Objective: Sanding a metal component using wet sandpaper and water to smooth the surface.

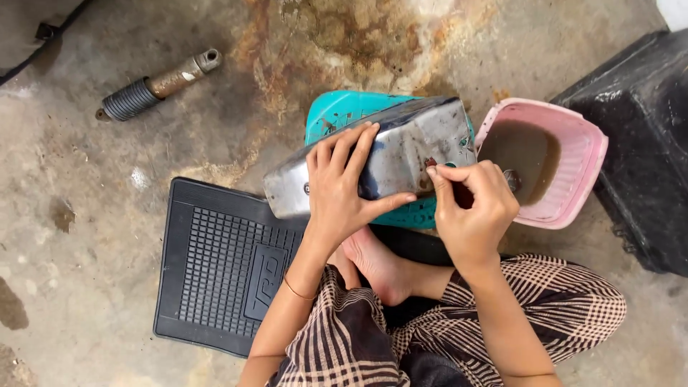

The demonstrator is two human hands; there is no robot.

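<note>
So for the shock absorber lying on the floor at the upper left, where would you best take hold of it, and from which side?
Probably around the bare rusty tube in the middle of the shock absorber, coming down from above. It lies flat on the concrete floor, well apart from the left hand and the rubber mat. The ribbed black boot end is thicker and may be soft; the eyelet end is small.

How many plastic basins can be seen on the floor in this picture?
2. A teal basin lies under the metal cover that the left hand holds. A pink basin with brown water stands beside the right hand. Others may be out of view.
</note>
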